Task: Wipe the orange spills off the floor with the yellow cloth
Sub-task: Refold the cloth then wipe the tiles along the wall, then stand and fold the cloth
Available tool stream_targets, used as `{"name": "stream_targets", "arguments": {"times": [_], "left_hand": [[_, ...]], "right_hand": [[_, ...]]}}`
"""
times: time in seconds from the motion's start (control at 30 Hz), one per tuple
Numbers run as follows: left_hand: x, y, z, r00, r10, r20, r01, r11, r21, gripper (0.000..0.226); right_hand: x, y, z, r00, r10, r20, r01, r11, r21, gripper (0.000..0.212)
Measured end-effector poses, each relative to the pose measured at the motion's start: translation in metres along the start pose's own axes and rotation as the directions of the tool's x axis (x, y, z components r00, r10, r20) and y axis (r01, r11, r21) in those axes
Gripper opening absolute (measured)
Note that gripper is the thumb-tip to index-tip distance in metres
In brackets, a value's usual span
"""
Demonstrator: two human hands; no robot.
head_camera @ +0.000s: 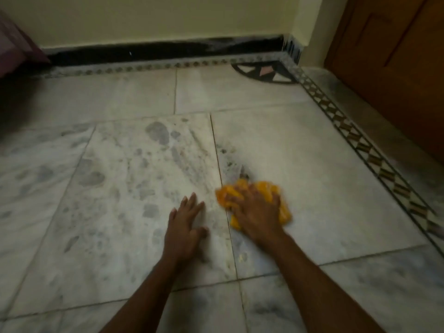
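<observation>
Yellow cloth [283,188], crumpled, lies on the marble floor [324,164] just right of a tile joint, near centre of the view. Right hand [255,207] pressed down on top of it, fingers spread over and curled into the folds; cloth shows beyond the fingertips and along the right side of the hand. Left hand [185,227] flat on the floor just beside, left of the same joint, fingers extended and close together, holding nothing. Both forearms reach in from the bottom edge. Dark smudges on the tile just beyond the cloth; no orange marks can be made out. Frame is dim and blurred. Black skirting [168,51] runs along the cream wall [156,18]; patterned border strip [360,140] runs diagonally at right, wooden door [396,68] past it.
</observation>
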State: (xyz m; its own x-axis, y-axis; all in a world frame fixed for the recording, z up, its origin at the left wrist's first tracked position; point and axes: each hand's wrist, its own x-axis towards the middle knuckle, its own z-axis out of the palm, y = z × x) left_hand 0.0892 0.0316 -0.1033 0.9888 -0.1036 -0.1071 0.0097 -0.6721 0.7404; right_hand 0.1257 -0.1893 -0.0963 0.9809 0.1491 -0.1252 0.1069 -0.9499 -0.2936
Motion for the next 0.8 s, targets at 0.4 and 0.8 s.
{"name": "stream_targets", "arguments": {"times": [0.4,0.8], "left_hand": [[-0.066,0.093,0.002,0.977,0.056,-0.208,-0.153,0.858,-0.489,0.042],[-0.059,0.157,-0.1,0.933,0.344,-0.102,-0.327,0.933,0.151,0.081]], "right_hand": [[-0.078,-0.058,-0.066,0.961,0.128,0.246,-0.149,-0.51,0.847,0.049],[-0.103,-0.103,-0.125,0.944,0.168,0.283,-0.174,-0.475,0.862,0.053]]}}
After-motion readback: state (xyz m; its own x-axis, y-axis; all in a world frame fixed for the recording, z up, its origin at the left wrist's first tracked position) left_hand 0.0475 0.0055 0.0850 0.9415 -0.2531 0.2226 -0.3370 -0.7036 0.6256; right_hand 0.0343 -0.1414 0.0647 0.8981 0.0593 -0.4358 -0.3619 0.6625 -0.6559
